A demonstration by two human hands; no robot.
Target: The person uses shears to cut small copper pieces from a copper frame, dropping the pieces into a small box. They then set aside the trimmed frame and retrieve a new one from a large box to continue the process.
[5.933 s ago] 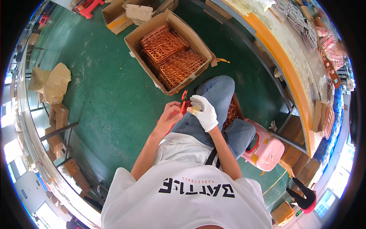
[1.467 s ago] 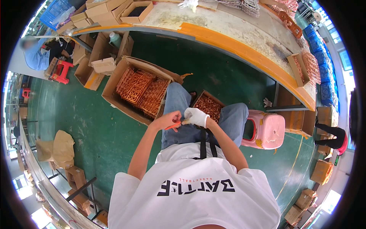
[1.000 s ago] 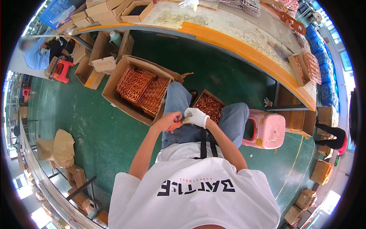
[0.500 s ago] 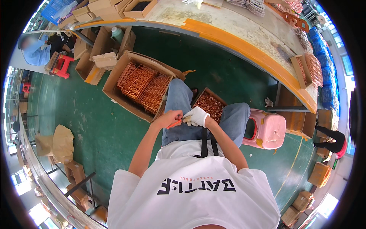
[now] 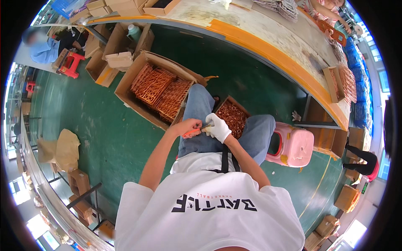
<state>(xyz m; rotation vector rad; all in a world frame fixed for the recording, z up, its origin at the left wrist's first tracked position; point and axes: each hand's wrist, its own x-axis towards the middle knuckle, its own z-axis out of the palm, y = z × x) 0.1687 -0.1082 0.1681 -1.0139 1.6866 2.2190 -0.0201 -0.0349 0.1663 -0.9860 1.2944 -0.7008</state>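
Over my lap, my bare left hand point(image 5: 191, 127) is closed around a small orange-handled tool point(image 5: 191, 133), whose exact kind is too small to tell. Its far end points toward my right hand point(image 5: 218, 129), which wears a white glove. The gloved fingers are pinched together beside that end, and what they hold is hidden. Just beyond my right hand, a cardboard box of loose copper-coloured rings point(image 5: 233, 116) stands between my knees. To the left of my leg sits a larger cardboard box point(image 5: 127, 99) with stacked copper-coloured ring-patterned racks point(image 5: 154, 85).
A long workbench point(image 5: 259, 37) with an orange-taped edge curves across the front. At my right is a pink stool point(image 5: 298, 146). Open cartons point(image 5: 102, 73) and a red stool point(image 5: 72, 65) stand at far left, near a seated person in blue. Another person is behind the bench.
My gloved right hand has risen slightly and turned, and more of the tool's far end shows. My left hand stays closed on the orange handle. A person has come into view behind the bench.
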